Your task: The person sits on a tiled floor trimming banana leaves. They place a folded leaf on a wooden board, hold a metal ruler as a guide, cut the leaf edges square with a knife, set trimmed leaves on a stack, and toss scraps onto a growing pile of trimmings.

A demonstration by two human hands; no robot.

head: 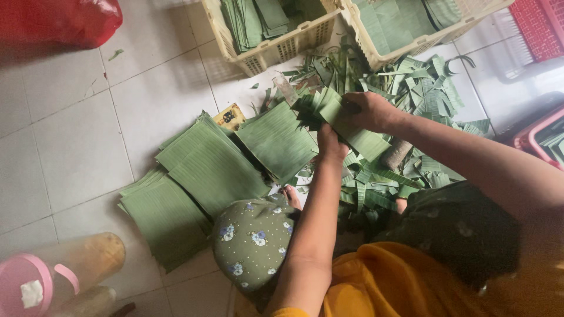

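Above the tiled floor (70, 135), right hand (367, 111) closed around a bundle of banana-leaf strips (346, 126); left hand (331, 145) pinching its lower edge. Likely mid-sorting; next calls for squaring edges beside the stacked leaf sheets (205, 170).

Floor under me: pale square tiles (70, 147), grey grout, soft daylight | cream baskets (276, 50) ahead | red crate (537, 26) far right | red bag (56, 20) top left | pink-lidded jar (53, 273) at my left
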